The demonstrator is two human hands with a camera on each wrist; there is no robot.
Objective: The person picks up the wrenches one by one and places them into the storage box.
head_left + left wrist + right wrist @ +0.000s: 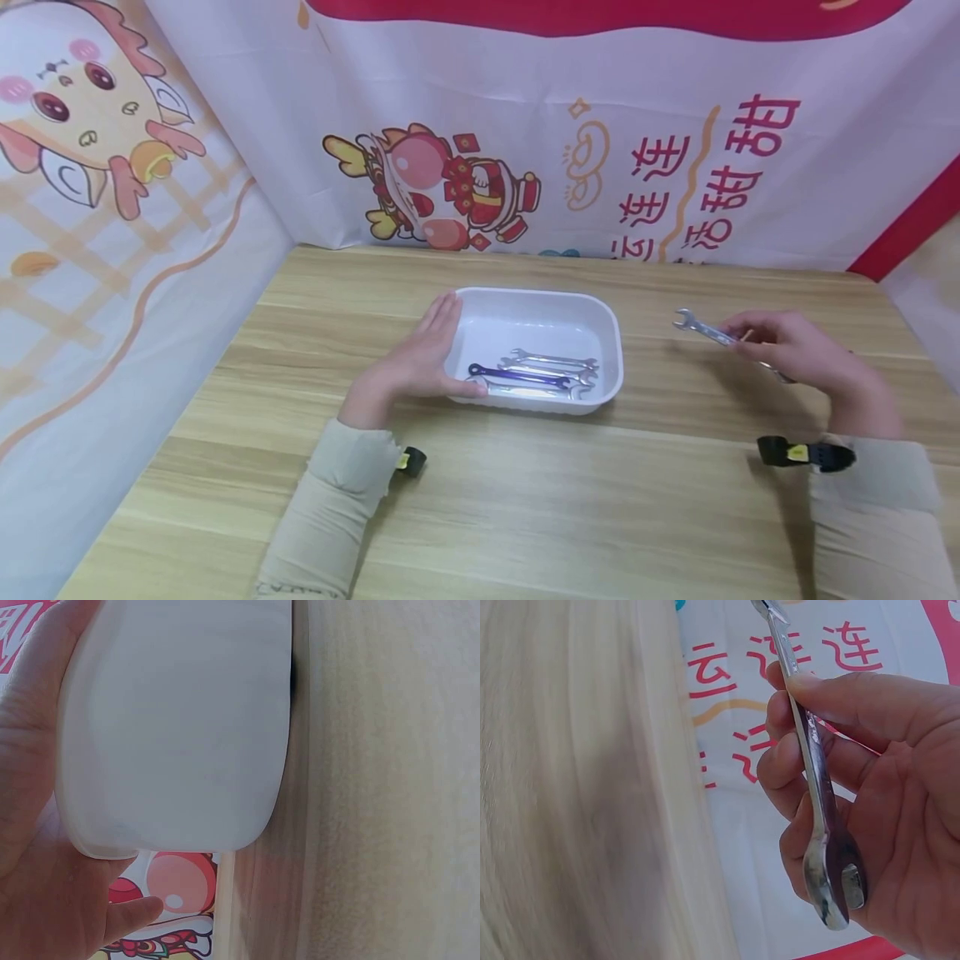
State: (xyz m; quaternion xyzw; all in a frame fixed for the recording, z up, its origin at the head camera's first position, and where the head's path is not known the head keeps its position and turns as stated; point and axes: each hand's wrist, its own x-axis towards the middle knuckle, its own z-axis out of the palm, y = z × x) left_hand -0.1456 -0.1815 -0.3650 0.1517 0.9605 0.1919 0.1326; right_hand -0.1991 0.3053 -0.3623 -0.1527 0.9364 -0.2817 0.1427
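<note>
A white plastic tray [540, 310] stands on the table with several wrenches lying in it. One of these is a purple-blue wrench [519, 377]; the others are silver. My left hand [412, 354] rests against the tray's left end, fingers straight along the side and thumb on the near rim. In the left wrist view, the tray's outer wall [180, 727] hides part of that hand. Away to the right of the tray, my right hand [798, 350] holds a silver open-end wrench [815, 761] above the table, pinched between thumb and fingers.
The wooden table [570, 500] meets a printed cloth [480, 75] at its back edge. Another cloth [135, 317] hangs along the left side. Each wrist carries a black strap-on camera, such as the right one [806, 454].
</note>
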